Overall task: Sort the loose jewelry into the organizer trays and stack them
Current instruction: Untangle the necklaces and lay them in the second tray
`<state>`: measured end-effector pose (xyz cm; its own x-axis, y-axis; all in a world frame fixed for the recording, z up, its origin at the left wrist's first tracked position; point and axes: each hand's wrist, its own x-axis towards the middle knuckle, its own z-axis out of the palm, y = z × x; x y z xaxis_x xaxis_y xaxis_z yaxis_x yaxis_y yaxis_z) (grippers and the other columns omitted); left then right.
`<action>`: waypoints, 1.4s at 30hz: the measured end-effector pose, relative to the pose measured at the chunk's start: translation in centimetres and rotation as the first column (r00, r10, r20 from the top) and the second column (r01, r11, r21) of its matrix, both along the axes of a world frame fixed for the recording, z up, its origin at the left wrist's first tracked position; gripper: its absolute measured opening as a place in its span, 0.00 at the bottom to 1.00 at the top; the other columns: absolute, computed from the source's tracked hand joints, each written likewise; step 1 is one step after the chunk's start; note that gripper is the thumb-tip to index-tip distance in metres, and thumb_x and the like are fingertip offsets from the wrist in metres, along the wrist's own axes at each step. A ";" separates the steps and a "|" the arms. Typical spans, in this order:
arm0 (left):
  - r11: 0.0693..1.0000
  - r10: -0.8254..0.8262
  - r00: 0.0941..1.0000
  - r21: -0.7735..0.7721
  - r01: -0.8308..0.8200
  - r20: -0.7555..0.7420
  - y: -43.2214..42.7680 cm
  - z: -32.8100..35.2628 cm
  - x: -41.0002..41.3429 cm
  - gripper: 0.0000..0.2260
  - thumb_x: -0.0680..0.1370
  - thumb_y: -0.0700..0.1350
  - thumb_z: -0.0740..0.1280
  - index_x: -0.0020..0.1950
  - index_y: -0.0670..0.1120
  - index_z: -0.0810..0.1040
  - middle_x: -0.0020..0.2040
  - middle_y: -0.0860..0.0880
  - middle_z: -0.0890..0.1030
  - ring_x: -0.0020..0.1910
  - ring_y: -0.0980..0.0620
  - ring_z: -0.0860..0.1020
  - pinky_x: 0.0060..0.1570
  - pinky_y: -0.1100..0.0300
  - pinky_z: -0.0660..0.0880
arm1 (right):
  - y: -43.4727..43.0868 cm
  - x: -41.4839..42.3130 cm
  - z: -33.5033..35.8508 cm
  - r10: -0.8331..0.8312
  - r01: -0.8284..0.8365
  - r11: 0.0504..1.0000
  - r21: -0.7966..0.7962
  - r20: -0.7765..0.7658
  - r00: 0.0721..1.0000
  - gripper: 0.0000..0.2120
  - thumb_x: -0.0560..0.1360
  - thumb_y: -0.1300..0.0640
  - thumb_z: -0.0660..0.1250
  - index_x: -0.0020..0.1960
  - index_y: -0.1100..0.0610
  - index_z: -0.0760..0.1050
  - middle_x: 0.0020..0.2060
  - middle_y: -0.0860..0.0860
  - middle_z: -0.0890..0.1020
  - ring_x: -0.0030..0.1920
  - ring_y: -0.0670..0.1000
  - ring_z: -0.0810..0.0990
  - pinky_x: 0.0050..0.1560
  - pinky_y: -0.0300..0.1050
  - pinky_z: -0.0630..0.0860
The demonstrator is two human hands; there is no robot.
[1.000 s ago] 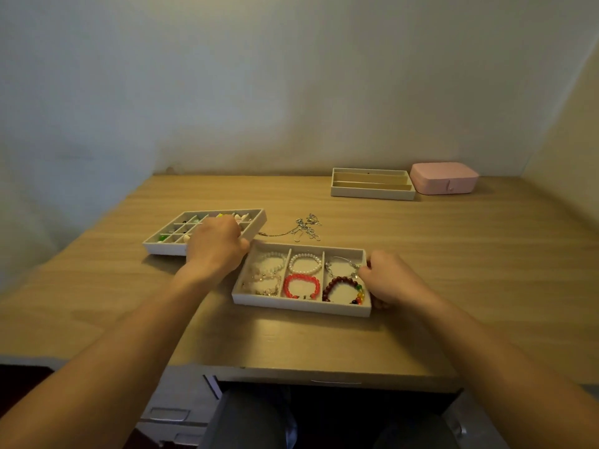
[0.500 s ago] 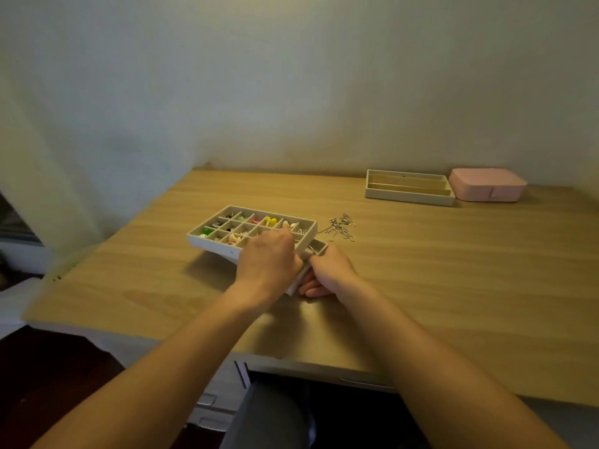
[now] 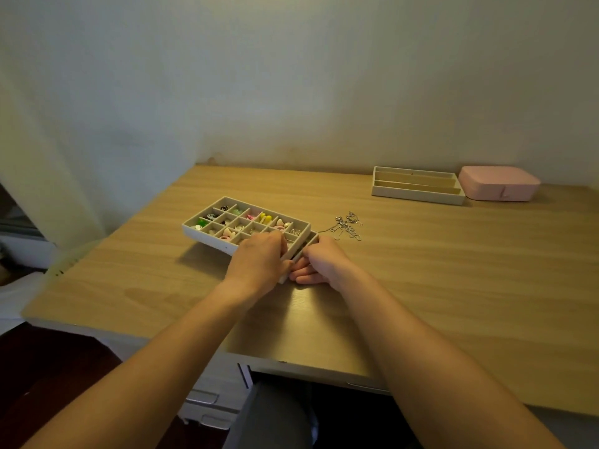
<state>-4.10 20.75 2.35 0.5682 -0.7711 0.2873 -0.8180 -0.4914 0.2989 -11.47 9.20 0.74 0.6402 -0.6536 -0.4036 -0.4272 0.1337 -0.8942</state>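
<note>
A white grid tray [image 3: 207, 234] with small colourful earrings in several cells lies on top of the bracelet tray [image 3: 309, 243], of which only the right edge shows. My left hand [image 3: 259, 264] grips the grid tray's near right corner. My right hand [image 3: 319, 264] holds the lower tray's right edge, fingers curled under it. Loose silver necklaces [image 3: 346, 225] lie on the desk just right of the trays. A third tray [image 3: 418, 197] with long slots sits at the back right.
A pink jewelry box [image 3: 499, 187] stands beside the slotted tray at the far right, near the wall. The wooden desk [image 3: 453, 286] has a drawer unit [image 3: 210, 400] below its front edge. A curtain hangs at the left.
The grid tray was lifted from the left and set over the bracelet tray, covering the bracelets. My right hand slid along the lower tray's edge. The camera view swung left.
</note>
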 end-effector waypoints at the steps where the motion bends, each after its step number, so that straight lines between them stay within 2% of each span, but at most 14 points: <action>1: 1.000 -0.001 1.000 -0.006 0.001 -0.004 0.0 -0.1 0.1 0.10 0.74 0.47 0.75 0.52 0.47 0.79 0.48 0.49 0.82 0.49 0.49 0.77 0.49 0.55 0.76 | 0.0 0.1 0.0 0.002 -0.002 1.000 0.002 0.005 1.000 0.18 0.81 0.66 0.50 0.46 0.70 0.78 0.40 0.66 0.85 0.33 0.58 0.85 0.34 0.48 0.84; 4: 0.999 -0.004 1.000 -0.033 0.004 -0.018 0.1 -0.4 0.5 0.09 0.74 0.46 0.75 0.52 0.47 0.80 0.47 0.49 0.82 0.49 0.47 0.78 0.50 0.50 0.77 | -0.1 0.3 0.1 0.018 -0.018 1.000 0.009 0.024 1.000 0.14 0.81 0.67 0.51 0.48 0.64 0.75 0.40 0.63 0.85 0.33 0.56 0.84 0.34 0.48 0.84; 11: 1.000 0.002 1.000 0.029 -0.002 -0.004 -0.4 -0.2 1.4 0.10 0.74 0.47 0.75 0.51 0.49 0.77 0.49 0.48 0.82 0.48 0.48 0.77 0.49 0.51 0.77 | -0.4 0.5 0.6 0.065 -0.066 0.998 0.025 0.046 0.997 0.14 0.82 0.66 0.51 0.46 0.56 0.73 0.40 0.59 0.85 0.35 0.55 0.85 0.38 0.50 0.85; 14: 0.993 0.004 0.995 0.118 -0.016 0.104 -1.0 0.6 1.3 0.10 0.75 0.50 0.71 0.51 0.49 0.73 0.52 0.47 0.81 0.50 0.46 0.77 0.46 0.53 0.73 | -0.7 0.4 1.1 0.107 -0.108 0.994 0.006 0.032 0.994 0.14 0.82 0.64 0.53 0.46 0.56 0.75 0.38 0.56 0.85 0.36 0.53 0.85 0.36 0.47 0.84; 16: 0.989 0.009 0.980 0.140 -0.038 0.199 -2.1 1.4 0.6 0.15 0.76 0.58 0.68 0.54 0.49 0.72 0.55 0.48 0.79 0.52 0.45 0.79 0.45 0.51 0.74 | -1.4 0.0 1.8 0.120 -0.118 0.991 -0.059 0.022 0.993 0.12 0.80 0.63 0.55 0.48 0.57 0.76 0.38 0.56 0.85 0.31 0.52 0.83 0.30 0.43 0.80; 19: 0.997 0.004 0.972 0.075 -0.022 0.233 -4.8 2.5 -0.8 0.23 0.75 0.65 0.65 0.59 0.49 0.72 0.57 0.48 0.76 0.54 0.44 0.79 0.46 0.51 0.77 | -4.1 -1.5 3.2 0.081 -0.079 0.960 -0.268 -0.006 0.997 0.09 0.79 0.61 0.58 0.48 0.55 0.76 0.39 0.53 0.83 0.30 0.50 0.80 0.33 0.40 0.74; 21: 0.998 -0.047 0.981 0.042 0.039 0.189 -7.7 3.2 -2.0 0.20 0.76 0.63 0.65 0.59 0.50 0.72 0.57 0.48 0.76 0.54 0.44 0.79 0.47 0.51 0.77 | -6.9 -3.1 4.2 0.008 -0.010 0.923 -0.384 -0.005 1.000 0.09 0.80 0.58 0.60 0.53 0.56 0.78 0.43 0.53 0.83 0.37 0.51 0.80 0.37 0.43 0.75; 25: 0.985 -0.157 0.987 0.074 0.159 -0.033 -14.7 3.3 -3.4 0.17 0.77 0.56 0.67 0.62 0.50 0.73 0.61 0.49 0.76 0.57 0.45 0.77 0.49 0.55 0.71 | -14.0 -6.1 4.9 -0.154 0.101 0.815 -0.570 -0.045 0.987 0.12 0.81 0.57 0.63 0.62 0.57 0.79 0.54 0.54 0.82 0.52 0.53 0.79 0.53 0.50 0.77; 27: 0.978 -0.182 0.975 0.078 0.193 -0.129 -18.3 2.8 -3.3 0.18 0.77 0.55 0.68 0.64 0.51 0.72 0.63 0.49 0.76 0.57 0.45 0.77 0.52 0.53 0.75 | -17.7 -7.5 4.5 -0.218 0.096 0.769 -0.632 -0.117 0.969 0.17 0.81 0.56 0.64 0.69 0.56 0.74 0.63 0.54 0.78 0.61 0.55 0.77 0.63 0.53 0.76; 29: 0.973 -0.203 0.953 0.064 0.222 -0.224 -22.4 2.0 -2.9 0.20 0.77 0.52 0.70 0.67 0.51 0.72 0.65 0.49 0.75 0.59 0.46 0.76 0.56 0.52 0.75 | -21.7 -8.7 3.9 -0.257 0.054 0.749 -0.660 -0.214 0.942 0.23 0.81 0.55 0.64 0.75 0.54 0.69 0.71 0.55 0.72 0.69 0.58 0.73 0.68 0.56 0.73; 32: 0.964 -0.228 0.938 0.076 0.255 -0.262 -27.4 0.7 -1.9 0.26 0.76 0.48 0.71 0.73 0.50 0.70 0.69 0.47 0.73 0.65 0.45 0.73 0.63 0.52 0.72 | -26.3 -9.7 2.6 -0.254 -0.038 0.745 -0.666 -0.336 0.907 0.26 0.80 0.56 0.62 0.78 0.54 0.64 0.77 0.55 0.64 0.74 0.62 0.67 0.72 0.59 0.68; 35: 0.954 -0.254 0.940 0.102 0.282 -0.227 -31.9 -0.8 -1.0 0.27 0.77 0.47 0.68 0.76 0.51 0.67 0.73 0.46 0.69 0.69 0.41 0.70 0.68 0.48 0.70 | -29.5 -10.1 1.3 -0.232 -0.072 0.732 -0.677 -0.348 0.908 0.27 0.80 0.57 0.62 0.79 0.52 0.64 0.78 0.53 0.62 0.76 0.61 0.64 0.74 0.59 0.66; 37: 0.950 -0.265 0.945 0.118 0.290 -0.193 -33.7 -1.6 -0.7 0.26 0.78 0.46 0.66 0.76 0.51 0.66 0.74 0.46 0.68 0.69 0.39 0.69 0.68 0.47 0.69 | -30.7 -10.0 0.6 -0.235 -0.089 0.706 -0.703 -0.350 0.907 0.27 0.80 0.57 0.63 0.79 0.51 0.64 0.76 0.51 0.62 0.74 0.59 0.66 0.71 0.58 0.69; 42: 0.970 -0.230 0.960 0.045 0.240 -0.158 -35.4 -3.1 -0.3 0.20 0.79 0.40 0.65 0.70 0.51 0.72 0.68 0.47 0.72 0.64 0.41 0.75 0.63 0.46 0.74 | -32.1 -8.9 -0.1 -0.277 -0.137 0.632 -0.763 -0.387 0.879 0.27 0.79 0.58 0.66 0.77 0.53 0.65 0.74 0.53 0.62 0.68 0.59 0.71 0.62 0.53 0.74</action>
